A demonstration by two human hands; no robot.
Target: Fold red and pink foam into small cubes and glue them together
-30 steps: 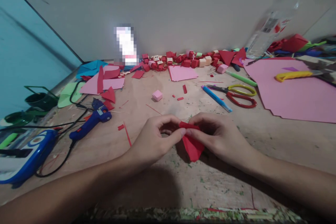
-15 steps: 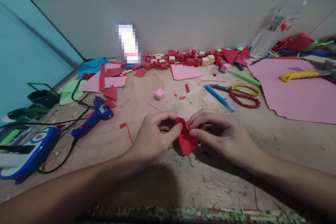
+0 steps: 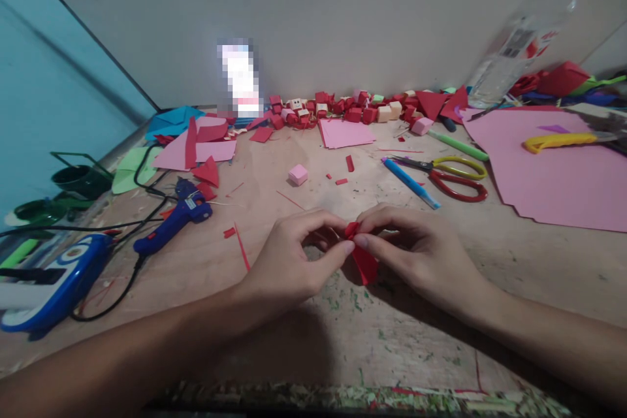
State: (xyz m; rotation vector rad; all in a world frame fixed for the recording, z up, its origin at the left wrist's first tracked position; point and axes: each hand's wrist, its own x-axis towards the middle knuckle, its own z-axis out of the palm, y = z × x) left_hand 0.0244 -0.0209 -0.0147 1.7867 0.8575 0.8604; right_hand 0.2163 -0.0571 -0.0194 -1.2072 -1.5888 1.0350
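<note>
The left hand (image 3: pixel 298 260) and the right hand (image 3: pixel 420 249) met over the near middle of the table (image 3: pixel 416 356), with one piece of red paper (image 3: pixel 365 266) between them. Both grips were pinches: each thumb pressed toward the fingers behind it, at the paper's narrow upper end, and the thumb tips came close together. Most likely the piece was held from both sides there so that its gathered top kept its shape, while the wider lower part slanted free beneath the right thumb.

The surface around the hands was mostly bare, which presumably gave them elbow room; tools lay to either side, perhaps for easy reach. On the left was one blue glue gun (image 3: pixel 171 225), its nozzle turned away from the person. On the right lay one pair of scissors (image 3: pixel 431 168) with a yellow loop and a red one, one blue pen (image 3: pixel 410 183) just beside its blades, and one green pen (image 3: pixel 458 145) farther back.

One pink cube (image 3: pixel 298 175) sat alone beyond the hands, with three small red scraps (image 3: pixel 349 163) to its right. Behind them, one stack of pink paper (image 3: pixel 347 134) lay before a row of little paper cubes (image 3: pixel 354 115), too crowded to count fairly. One clear bottle (image 3: pixel 512 55) leaned toward the right at the back.
</note>
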